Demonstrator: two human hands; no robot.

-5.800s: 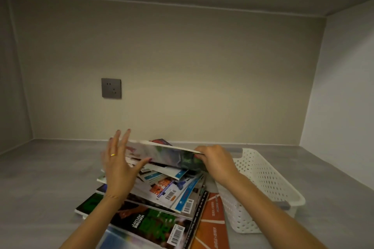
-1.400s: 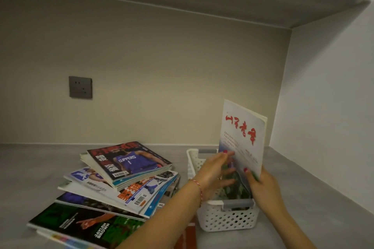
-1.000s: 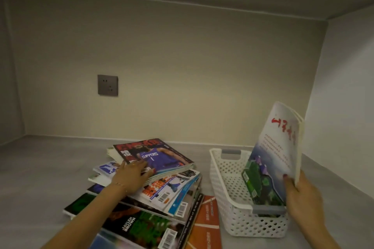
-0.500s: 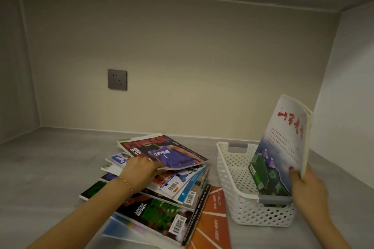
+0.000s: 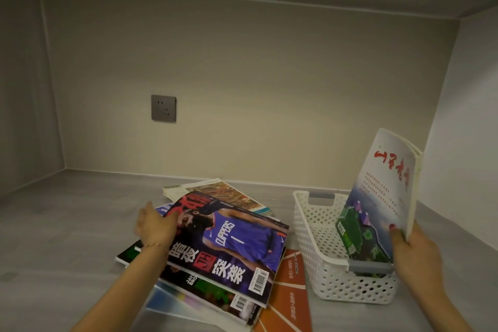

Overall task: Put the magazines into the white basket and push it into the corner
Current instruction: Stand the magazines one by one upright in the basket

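Note:
A white perforated basket [image 5: 318,245] stands on the grey shelf at the right. A white magazine with red lettering [image 5: 382,191] stands upright in its right side, and my right hand [image 5: 415,256] grips its lower edge, thumb on the cover. Left of the basket lies a messy pile of magazines [image 5: 215,296]. My left hand [image 5: 155,226] grips the left edge of the Clippers basketball magazine [image 5: 229,245] and holds it raised off the pile, tilted toward me.
An orange magazine [image 5: 291,291] lies flat between the pile and the basket. Another magazine [image 5: 223,193] lies at the back of the pile. A grey wall socket [image 5: 163,108] sits on the back wall. The right wall meets the back wall behind the basket.
My left hand has lifted the Clippers magazine off the pile and pulled it toward me. My right hand keeps holding the white magazine upright in the basket.

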